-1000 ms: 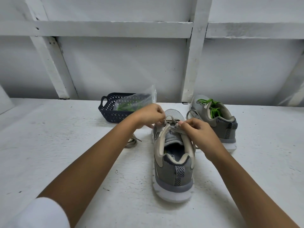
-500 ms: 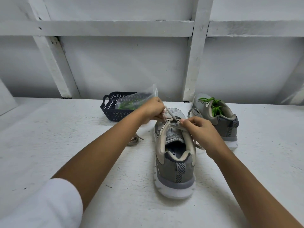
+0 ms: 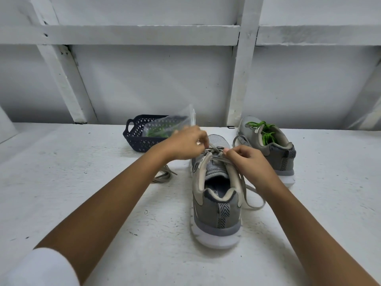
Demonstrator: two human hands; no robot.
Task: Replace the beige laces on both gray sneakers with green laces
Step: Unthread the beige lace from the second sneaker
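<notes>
- My L hand [image 3: 185, 143] & R hand [image 3: 245, 159] each pinch beige lace [image 3: 219, 160] atop shoe [image 3: 216, 219].
- Best: I ease slack out one crossing at a time, no yanking.

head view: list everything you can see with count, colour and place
near sneaker: 1, gray, table centre
beige lace: 1, beige, in near sneaker's eyelets
far sneaker: 1, gray, back right
green lace: 1, green, in far sneaker
loose beige lace: 1, beige, on table left of near sneaker
basket: 1, dark blue, back, left of sneakers
bag: 1, clear with green inside, in basket
table: 1, white, under everything
left hand: 1, pinches beige lace over near sneaker
right hand: 1, pinches beige lace too
</notes>
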